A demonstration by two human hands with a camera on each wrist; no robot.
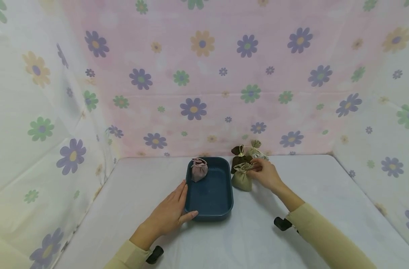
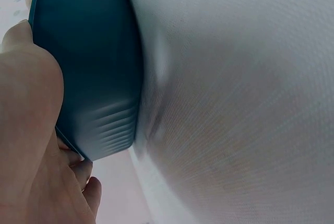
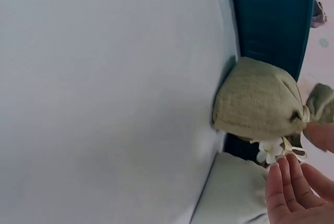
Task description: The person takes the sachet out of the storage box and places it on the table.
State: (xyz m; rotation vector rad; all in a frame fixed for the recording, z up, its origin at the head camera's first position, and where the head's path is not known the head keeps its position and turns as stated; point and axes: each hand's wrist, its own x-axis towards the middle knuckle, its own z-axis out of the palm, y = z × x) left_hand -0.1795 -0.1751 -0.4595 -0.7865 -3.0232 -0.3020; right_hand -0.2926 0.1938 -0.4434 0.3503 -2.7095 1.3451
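A dark blue rectangular tray (image 1: 209, 194) sits on the white table, with a pinkish drawstring pouch (image 1: 199, 171) in its back left corner. My left hand (image 1: 169, 213) rests at its near left corner, fingers along the left side and thumb on the near rim (image 2: 86, 67). Right of the tray stands an olive drawstring pouch (image 1: 242, 181). At its gathered neck is my right hand (image 1: 266, 175); the thumb touches the neck and the other fingers (image 3: 295, 187) extend beside it, apart from the thumb.
Behind the olive pouch stand a dark brown pouch (image 1: 238, 158) with a cord loop and a lighter green pouch (image 1: 255, 146). A pale pouch (image 3: 227, 187) lies beside them, partly hidden by the right hand. Flower-printed cloth (image 1: 211, 74) closes off the back and sides.
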